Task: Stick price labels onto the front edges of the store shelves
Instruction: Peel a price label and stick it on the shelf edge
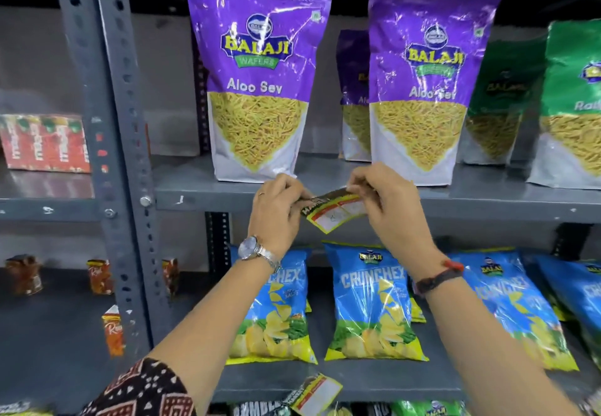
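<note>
Both hands, left hand [276, 207] and right hand [387, 201], pinch fingers onto a thin, floppy price label [335, 210] by its ends, just before the shelf edge [208, 199]; it looks light and easily creased.

We list: shelf [487, 202], matt grey painted metal, scuffed; upright post [107, 123], same metal, perforated; purple snack bags [260, 67], glossy crinkled plastic; blue crisp packets [370, 301], shiny plastic film; price label [335, 212], smooth paper; wristwatch [252, 249], polished metal; sleeve [140, 389], printed cloth.

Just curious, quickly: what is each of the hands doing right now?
Left hand: closed, pinching the price label.
Right hand: closed, pinching the same label's other end.
</note>
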